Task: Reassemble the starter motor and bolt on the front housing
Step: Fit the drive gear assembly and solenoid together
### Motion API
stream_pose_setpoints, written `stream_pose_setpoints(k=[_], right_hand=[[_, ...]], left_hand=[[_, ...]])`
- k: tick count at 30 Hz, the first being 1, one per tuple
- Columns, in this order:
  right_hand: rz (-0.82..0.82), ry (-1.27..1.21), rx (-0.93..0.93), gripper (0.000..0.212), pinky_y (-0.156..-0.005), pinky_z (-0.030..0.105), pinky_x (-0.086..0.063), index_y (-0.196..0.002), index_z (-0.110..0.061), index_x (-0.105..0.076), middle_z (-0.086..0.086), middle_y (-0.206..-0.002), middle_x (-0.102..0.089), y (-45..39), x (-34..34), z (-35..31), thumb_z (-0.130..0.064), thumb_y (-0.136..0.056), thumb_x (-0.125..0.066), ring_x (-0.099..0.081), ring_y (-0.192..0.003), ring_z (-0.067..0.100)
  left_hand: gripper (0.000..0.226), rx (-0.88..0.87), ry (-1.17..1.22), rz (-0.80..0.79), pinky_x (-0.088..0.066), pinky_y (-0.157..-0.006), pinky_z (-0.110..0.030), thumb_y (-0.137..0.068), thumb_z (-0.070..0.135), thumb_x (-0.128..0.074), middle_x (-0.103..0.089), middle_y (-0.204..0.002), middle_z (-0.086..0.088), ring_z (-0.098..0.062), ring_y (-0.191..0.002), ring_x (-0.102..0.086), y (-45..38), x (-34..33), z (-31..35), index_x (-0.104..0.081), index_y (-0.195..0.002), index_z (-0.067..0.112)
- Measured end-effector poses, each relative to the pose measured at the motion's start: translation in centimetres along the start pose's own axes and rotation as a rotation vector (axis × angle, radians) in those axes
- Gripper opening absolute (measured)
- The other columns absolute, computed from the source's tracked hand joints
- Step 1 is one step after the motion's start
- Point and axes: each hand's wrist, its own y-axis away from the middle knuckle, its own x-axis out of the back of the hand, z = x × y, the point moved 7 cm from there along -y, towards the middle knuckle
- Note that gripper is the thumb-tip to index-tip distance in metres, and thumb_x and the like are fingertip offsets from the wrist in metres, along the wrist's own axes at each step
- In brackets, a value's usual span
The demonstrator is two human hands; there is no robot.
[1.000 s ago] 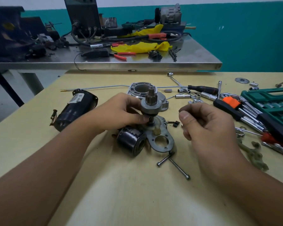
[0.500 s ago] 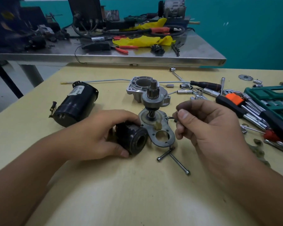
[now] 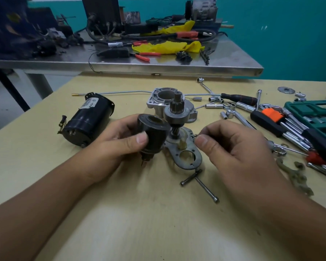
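Note:
My left hand [image 3: 119,140] grips a black cylindrical solenoid [image 3: 152,134] and holds it upright above the table, its open end up. Just right of it the pinion drive gear [image 3: 175,113] stands on its shaft on a grey mounting plate [image 3: 188,157]. My right hand [image 3: 231,147] pinches a small dark part beside that plate; the part is mostly hidden by the fingers. The aluminium front housing [image 3: 162,99] lies behind the gear. A black motor body [image 3: 88,119] lies on its side at the left. Two long bolts [image 3: 199,180] lie crossed in front of the plate.
Sockets, ratchet extensions and a black-handled driver [image 3: 237,99] litter the right side, beside hex keys with an orange holder [image 3: 273,114] and a green socket case [image 3: 316,113]. A steel bench [image 3: 132,65] with cables, pliers and yellow cloth stands behind. A thin rod [image 3: 120,92] lies at the back.
My left hand let go of the pinion gear, took hold of the solenoid lying on the table, and lifted it upright. My right hand stayed close to the plate.

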Motion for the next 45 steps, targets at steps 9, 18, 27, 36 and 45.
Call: stream_pose_setpoints(k=[9, 18, 27, 36, 45], right_hand=[[0.007, -0.730, -0.384, 0.011, -0.053, 0.030, -0.052, -0.086, -0.002, -0.074, 0.013, -0.069, -0.064, -0.1, -1.6, 2.8, -0.009, -0.076, -0.074, -0.055, -0.052, 0.018], [0.121, -0.429, -0.297, 0.014, -0.055, 0.041, -0.048, -0.084, -0.010, -0.071, 0.003, -0.069, -0.067, -0.5, 0.2, 3.0, -0.017, -0.096, -0.068, -0.051, -0.049, 0.019], [0.217, -0.517, -0.397, 0.020, -0.052, 0.034, -0.046, -0.078, -0.015, -0.072, -0.001, -0.063, -0.062, -0.5, 0.3, 4.3, -0.022, -0.097, -0.071, -0.049, -0.048, 0.014], [0.248, -0.560, -0.379, 0.019, -0.049, 0.030, -0.047, -0.082, -0.013, -0.072, 0.001, -0.065, -0.060, -0.4, 0.7, 3.9, -0.024, -0.096, -0.071, -0.048, -0.052, 0.016], [0.214, -0.532, -0.354, 0.020, -0.052, 0.034, -0.047, -0.078, -0.015, -0.072, -0.002, -0.062, -0.060, -0.4, 0.4, 4.3, -0.022, -0.097, -0.070, -0.047, -0.050, 0.014]], left_hand=[[0.061, -0.087, -0.204, 0.006, -0.055, -0.092, -0.027, -0.067, 0.021, -0.085, -0.074, -0.113, -0.001, -0.021, -0.107, -0.071, 0.1, -0.2, 1.0, -0.064, -0.124, 0.009], [0.047, -0.319, -1.050, 0.132, -0.052, -0.066, -0.035, -0.061, 0.039, -0.082, -0.061, -0.083, 0.007, -0.016, -0.075, -0.059, 0.6, -0.7, 3.5, -0.061, -0.100, 0.024], [0.070, 0.016, -0.924, -0.046, -0.046, -0.077, -0.016, -0.061, 0.081, -0.073, -0.064, -0.110, 0.021, -0.002, -0.102, -0.061, -1.2, 0.5, 1.5, -0.064, -0.119, 0.044], [0.033, 0.234, -0.527, -0.155, -0.058, -0.088, -0.024, -0.084, 0.020, -0.086, -0.079, -0.111, 0.010, -0.005, -0.105, -0.073, -7.7, -1.0, -0.9, -0.075, -0.114, 0.029], [0.017, 0.131, -0.525, 0.088, -0.062, -0.091, -0.048, -0.091, 0.012, -0.077, -0.079, -0.105, -0.012, -0.040, -0.101, -0.074, -5.9, 0.8, -0.7, -0.074, -0.107, 0.016]])
